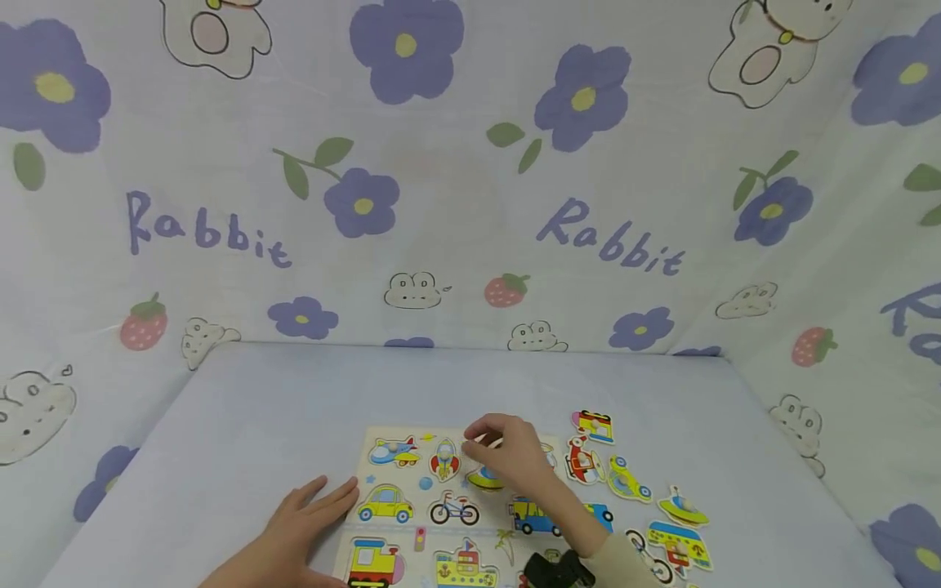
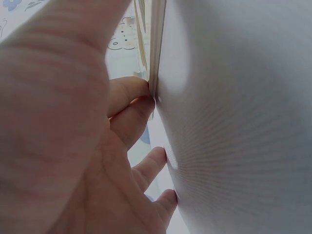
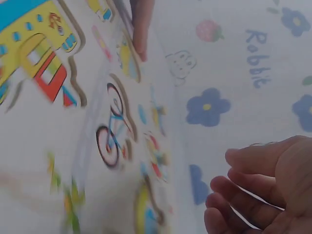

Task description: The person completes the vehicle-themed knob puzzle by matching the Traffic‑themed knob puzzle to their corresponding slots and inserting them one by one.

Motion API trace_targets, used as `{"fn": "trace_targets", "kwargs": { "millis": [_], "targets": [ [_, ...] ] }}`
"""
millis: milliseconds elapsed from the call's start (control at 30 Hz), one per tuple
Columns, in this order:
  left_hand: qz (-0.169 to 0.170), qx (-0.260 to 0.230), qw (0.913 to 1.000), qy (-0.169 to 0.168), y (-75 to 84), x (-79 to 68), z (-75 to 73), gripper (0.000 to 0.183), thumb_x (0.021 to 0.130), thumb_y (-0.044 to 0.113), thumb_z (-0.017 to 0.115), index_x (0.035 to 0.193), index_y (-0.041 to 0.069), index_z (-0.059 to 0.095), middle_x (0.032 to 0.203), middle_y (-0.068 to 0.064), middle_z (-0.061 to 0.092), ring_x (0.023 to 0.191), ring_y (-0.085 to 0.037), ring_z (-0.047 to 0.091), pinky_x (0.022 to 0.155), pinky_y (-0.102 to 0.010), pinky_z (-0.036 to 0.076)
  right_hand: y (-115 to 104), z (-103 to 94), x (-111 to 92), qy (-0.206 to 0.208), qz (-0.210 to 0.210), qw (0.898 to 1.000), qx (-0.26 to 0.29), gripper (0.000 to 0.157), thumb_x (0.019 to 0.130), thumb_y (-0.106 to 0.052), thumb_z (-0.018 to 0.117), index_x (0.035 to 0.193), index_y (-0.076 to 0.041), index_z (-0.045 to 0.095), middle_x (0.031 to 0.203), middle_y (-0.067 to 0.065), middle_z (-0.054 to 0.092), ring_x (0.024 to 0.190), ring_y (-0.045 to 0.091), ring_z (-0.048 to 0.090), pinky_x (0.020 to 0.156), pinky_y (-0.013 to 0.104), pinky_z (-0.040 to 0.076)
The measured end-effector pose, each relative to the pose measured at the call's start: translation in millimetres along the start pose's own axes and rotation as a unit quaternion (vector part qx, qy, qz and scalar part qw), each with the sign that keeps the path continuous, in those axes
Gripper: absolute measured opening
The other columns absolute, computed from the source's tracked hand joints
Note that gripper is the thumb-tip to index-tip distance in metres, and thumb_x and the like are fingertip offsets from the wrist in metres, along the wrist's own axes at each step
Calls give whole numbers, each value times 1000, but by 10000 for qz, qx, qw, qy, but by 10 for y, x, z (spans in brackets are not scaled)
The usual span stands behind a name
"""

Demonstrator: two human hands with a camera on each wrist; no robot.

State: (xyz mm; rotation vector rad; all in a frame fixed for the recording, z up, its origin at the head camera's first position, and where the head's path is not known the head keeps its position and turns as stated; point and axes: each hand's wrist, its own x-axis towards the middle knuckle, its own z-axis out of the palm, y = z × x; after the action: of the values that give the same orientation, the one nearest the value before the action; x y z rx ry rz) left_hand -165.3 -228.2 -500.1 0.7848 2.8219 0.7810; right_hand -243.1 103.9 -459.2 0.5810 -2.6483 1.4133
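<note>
A wooden puzzle board (image 1: 419,531) with vehicle pictures lies on the table. My left hand (image 1: 297,531) is at its left side, fingers spread; in the left wrist view, fingertips touch the edge of the board (image 2: 156,48). Above the board's upper part hovers my right hand (image 1: 515,457), its fingers loosely bent. Nothing shows between thumb and fingers of the right hand (image 3: 258,190) in the right wrist view. Beneath it is a flying-saucer picture (image 1: 485,479), partly hidden. Nearby are a rocket (image 1: 444,461), a plane (image 1: 393,452) and a bicycle (image 1: 454,510).
Loose puzzle pieces lie right of the board: a train (image 1: 594,426), a helicopter (image 1: 583,462), a yellow vehicle (image 1: 628,480), a flying saucer (image 1: 683,510), a ship (image 1: 680,545) and a bicycle (image 1: 650,558). A patterned cloth (image 1: 456,155) hangs behind the table.
</note>
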Motion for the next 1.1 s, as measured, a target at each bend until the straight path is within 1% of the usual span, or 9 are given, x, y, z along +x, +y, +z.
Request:
{"fn": "trace_targets", "kwargs": {
  "millis": [133,200,333,400,500,567,667,833,1100],
  "targets": [
    [-107,-38,9999,-51,22,-6,-6,114,64,73,75,151,9,39,157,-4,33,140,-48,17,103,-75,20,29,-426,-229,136,-29,9999,-11,6,89,-18,75,96,-16,74,88,-7,68,79,17,64,67,30,55],
    [-181,-127,9997,-61,47,-6,-16,114,63,72,77,151,10,39,158,-4,32,140,-48,16,103,-75,20,75,-656,-364,262,149,9995,-47,5,90,-19,74,95,-17,74,89,-7,68,78,17,63,68,28,55],
    [-386,-239,9989,-89,84,-10,-43,117,59,71,79,152,12,39,158,-1,31,142,-45,13,103,-74,20,227,-1028,-655,582,980,9934,-160,14,90,-25,74,99,-14,75,92,-4,70,81,18,61,69,26,53],
    [-514,-282,9982,-94,95,-7,-50,119,57,72,79,152,14,39,158,1,30,143,-43,12,104,-74,20,338,-1159,-797,728,1591,9844,-167,26,90,-33,74,102,-11,75,94,-1,70,85,19,59,70,26,52],
    [-626,-329,9974,-102,94,-10,-51,119,55,71,81,152,16,40,159,3,30,144,-42,10,105,-74,16,500,-1288,-991,828,2348,9682,-266,36,88,-38,74,107,-8,74,97,1,70,89,20,58,73,28,50],
    [-617,-323,9975,-81,85,-7,-41,120,54,72,81,152,16,40,159,4,30,144,-42,9,107,-72,11,607,-1362,-1092,857,2616,9606,-375,39,87,-41,75,108,-8,74,97,2,70,89,21,58,74,29,50],
    [-550,-268,9981,-35,64,10,-33,120,54,73,80,151,15,42,158,4,30,145,-42,8,109,-70,5,729,-1479,-1193,815,2699,9572,-651,39,86,-38,76,110,-8,74,99,2,70,88,21,59,73,30,51],
    [-556,-152,9983,-16,44,34,-25,121,51,75,78,151,17,42,158,5,29,145,-40,7,110,-68,4,889,-1649,-1272,664,2850,9525,-843,51,83,-44,78,116,-6,71,105,7,67,86,22,60,73,32,53],
    [-603,-247,9978,-79,36,-13,-33,120,52,73,80,151,17,41,159,5,29,145,-39,7,110,-68,4,1177,-1763,-1317,552,3421,9373,-373,65,68,-43,89,116,-4,71,106,10,66,86,25,61,71,36,55]
  ]
}}
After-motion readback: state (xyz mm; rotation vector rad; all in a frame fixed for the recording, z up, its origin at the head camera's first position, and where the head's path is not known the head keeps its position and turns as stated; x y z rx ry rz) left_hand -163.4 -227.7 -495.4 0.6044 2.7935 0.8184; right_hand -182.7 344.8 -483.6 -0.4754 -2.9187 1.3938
